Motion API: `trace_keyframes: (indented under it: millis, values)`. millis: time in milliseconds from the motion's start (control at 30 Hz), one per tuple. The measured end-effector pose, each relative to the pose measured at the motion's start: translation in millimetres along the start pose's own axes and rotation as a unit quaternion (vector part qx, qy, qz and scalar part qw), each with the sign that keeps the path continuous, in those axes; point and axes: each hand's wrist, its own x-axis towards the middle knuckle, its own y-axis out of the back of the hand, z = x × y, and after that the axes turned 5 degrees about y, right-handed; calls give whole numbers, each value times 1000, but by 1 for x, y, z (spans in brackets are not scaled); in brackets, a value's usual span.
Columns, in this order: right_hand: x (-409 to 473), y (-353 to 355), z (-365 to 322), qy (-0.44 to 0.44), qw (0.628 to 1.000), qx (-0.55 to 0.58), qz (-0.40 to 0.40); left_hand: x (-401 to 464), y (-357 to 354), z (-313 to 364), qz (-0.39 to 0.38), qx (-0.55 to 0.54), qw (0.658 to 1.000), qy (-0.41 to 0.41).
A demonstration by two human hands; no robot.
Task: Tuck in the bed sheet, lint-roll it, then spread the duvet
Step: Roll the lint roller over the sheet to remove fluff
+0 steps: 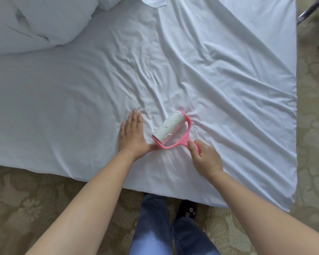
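Note:
A white bed sheet (201,67) covers the mattress, wrinkled in long folds that fan out from the centre toward the right edge. A pink lint roller (170,130) with a white paper roll lies on the sheet near the bed's front edge. My right hand (205,156) grips its pink handle. My left hand (132,133) presses flat on the sheet just left of the roller, fingers straight. The bunched white duvet (31,23) is piled at the far left of the bed.
Patterned beige carpet (35,203) runs along the front and right of the bed. A chrome chair leg (310,11) shows at the top right. My legs in blue trousers (155,227) stand against the bed's front edge. White cloth (153,1) lies at the top.

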Motion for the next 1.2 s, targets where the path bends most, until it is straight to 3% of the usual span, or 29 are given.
trace_keyframes:
  millis: [267, 400, 567, 767, 1000, 1200]
  values:
    - [22, -13, -37, -11, 992, -113, -46, 5, 8, -21, -38, 136, 990, -16]
    - [47, -25, -67, -8, 991, -129, -43, 9, 12, -32, -46, 121, 989, 65]
    - [69, -33, -97, -24, 992, -114, -45, 16, 15, -29, -71, 124, 988, 59]
    - [12, -29, -65, -89, 989, -110, -52, 21, 18, -27, -115, 143, 981, 67]
    - [69, -43, -103, -52, 991, -114, -49, 28, 9, -35, -140, 116, 982, 43]
    - [19, -39, -74, -83, 989, -111, -55, 30, 6, -32, -142, 126, 979, 70]
